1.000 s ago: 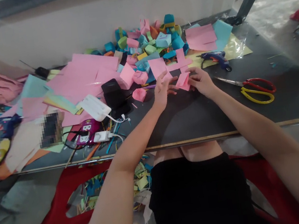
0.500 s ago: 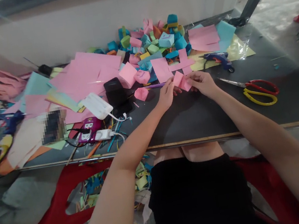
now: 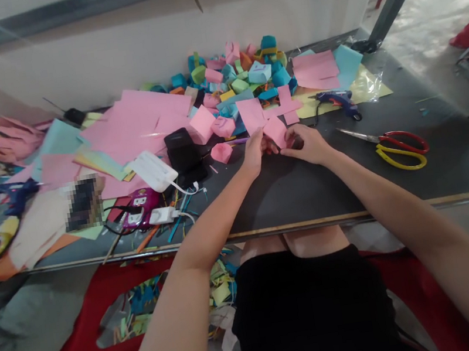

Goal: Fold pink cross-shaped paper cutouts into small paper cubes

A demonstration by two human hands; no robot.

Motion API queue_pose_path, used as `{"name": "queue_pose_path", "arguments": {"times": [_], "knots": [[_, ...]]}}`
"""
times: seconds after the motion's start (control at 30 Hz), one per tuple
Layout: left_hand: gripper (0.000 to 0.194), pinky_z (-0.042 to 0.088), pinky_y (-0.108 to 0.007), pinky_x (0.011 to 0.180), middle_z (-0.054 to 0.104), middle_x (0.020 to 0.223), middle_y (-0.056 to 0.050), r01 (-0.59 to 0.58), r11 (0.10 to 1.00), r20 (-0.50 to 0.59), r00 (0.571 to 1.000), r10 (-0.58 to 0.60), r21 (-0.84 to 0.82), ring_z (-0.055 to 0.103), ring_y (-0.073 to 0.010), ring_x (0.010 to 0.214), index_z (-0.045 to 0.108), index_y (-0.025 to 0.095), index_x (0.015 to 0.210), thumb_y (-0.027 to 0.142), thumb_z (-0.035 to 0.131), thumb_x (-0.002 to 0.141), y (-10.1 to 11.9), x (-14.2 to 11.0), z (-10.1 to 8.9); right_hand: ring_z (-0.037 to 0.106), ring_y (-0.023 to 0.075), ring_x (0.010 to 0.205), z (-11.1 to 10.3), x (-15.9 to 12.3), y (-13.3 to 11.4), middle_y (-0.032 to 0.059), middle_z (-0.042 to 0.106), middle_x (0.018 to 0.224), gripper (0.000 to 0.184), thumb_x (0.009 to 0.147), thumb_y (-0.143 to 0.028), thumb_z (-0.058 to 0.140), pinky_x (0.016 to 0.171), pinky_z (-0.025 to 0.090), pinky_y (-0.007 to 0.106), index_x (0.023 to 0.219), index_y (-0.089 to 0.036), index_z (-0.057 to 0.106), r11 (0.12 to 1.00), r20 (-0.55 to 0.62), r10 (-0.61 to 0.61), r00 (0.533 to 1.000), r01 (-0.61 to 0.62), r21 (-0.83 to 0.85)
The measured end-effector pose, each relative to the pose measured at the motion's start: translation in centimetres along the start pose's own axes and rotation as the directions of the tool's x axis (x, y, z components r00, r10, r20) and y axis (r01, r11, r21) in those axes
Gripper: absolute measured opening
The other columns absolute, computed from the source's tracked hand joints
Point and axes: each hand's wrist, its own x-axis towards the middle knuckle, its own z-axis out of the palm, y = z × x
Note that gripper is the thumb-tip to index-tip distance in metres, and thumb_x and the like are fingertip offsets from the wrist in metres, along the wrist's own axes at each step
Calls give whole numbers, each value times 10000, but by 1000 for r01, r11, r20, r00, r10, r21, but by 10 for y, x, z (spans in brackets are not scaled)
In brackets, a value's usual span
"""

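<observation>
Between both hands, above the dark table, is a small folded pink paper box (image 3: 276, 132). My left hand (image 3: 254, 153) grips its left side, with the fingertips partly behind the paper. My right hand (image 3: 307, 143) pinches the lower right edge between thumb and fingers. Just beyond the box lie a pink paper square (image 3: 252, 114) and a pink cross-shaped cutout (image 3: 288, 106). Left of my left hand sits another small pink paper piece (image 3: 221, 153), folded into a cup shape. A purple pen-like stick (image 3: 238, 141) is partly hidden by my left hand.
Scissors (image 3: 401, 148) and a blue glue gun (image 3: 337, 102) lie on the right. Behind is a heap of colored paper boxes (image 3: 238, 74). To the left are pink sheets (image 3: 131, 117), a white power bank (image 3: 153, 170), a purple power socket (image 3: 140, 208) and cables. The table's front edge (image 3: 304, 225) is near my lap.
The pink paper in my hands has turned and now looks more like a closed box. My right hand's grip has shifted to its lower edge. The camera view has tilted slightly.
</observation>
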Motion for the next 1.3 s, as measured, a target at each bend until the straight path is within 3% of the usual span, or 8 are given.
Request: {"name": "queue_pose_path", "arguments": {"times": [0.17,0.37,0.53,0.67,0.8,0.9,1.07,1.3], "knots": [[573,409,-267,525,677,690,-18,9,1000,0,1000,-9,0,640,-129,541,598,213,798,720,521,1054,0,1,1,682,261,887,0,0,0,89,732,1029,431,773,-481,854,811,562,441,920,-266,510,999,34,36,999,-35,-41],[563,419,-274,542,739,831,-67,-22,997,-39,999,25,68,650,-133,575,600,196,809,676,507,1087,0,-1,1,678,244,860,0,-2,-2,81,736,996,425,815,-571,767,782,566,430,1008,-266,543,997,49,36,998,-39,61],[505,416,-260,537,658,662,-20,-52,989,-138,988,71,136,644,-146,564,573,208,783,617,578,1078,0,-2,2,725,277,939,0,-1,-2,105,784,1063,433,810,-558,762,807,592,440,1085,-250,628,993,59,69,996,-74,93],[473,414,-257,528,594,574,6,-88,980,-200,972,124,180,613,-144,528,543,224,756,557,575,1090,1,-2,2,769,306,1046,-2,-1,-2,124,817,1124,396,918,-527,642,942,616,471,1155,-221,725,989,20,114,993,-115,97],[548,419,-258,535,578,586,5,-133,970,-278,942,187,201,606,-140,545,520,233,742,668,551,1074,3,-3,0,765,299,806,-3,0,-4,118,810,869,478,961,-634,526,775,624,451,1005,-206,736,976,-40,208,977,-204,82],[614,433,-275,551,560,614,4,-156,966,-320,922,216,204,569,-134,545,498,238,735,771,530,1038,3,-4,-3,696,248,626,-3,0,-7,111,794,774,559,917,-769,521,647,577,404,842,-235,669,963,-41,231,972,-223,151],[632,400,-295,564,482,607,26,-159,952,-349,904,248,263,483,-131,536,481,250,723,806,532,1018,1,-3,-7,601,206,542,0,3,-14,52,702,628,658,767,-924,638,576,503,372,731,-268,596,907,-37,261,965,-232,352],[559,383,-297,627,461,614,35,-178,918,-337,892,303,353,464,-150,581,487,252,713,666,540,1085,1,-4,-10,579,212,592,2,6,-10,24,598,603,641,605,-858,813,594,552,420,650,-282,536,751,-23,355,935,-271,603]]}}
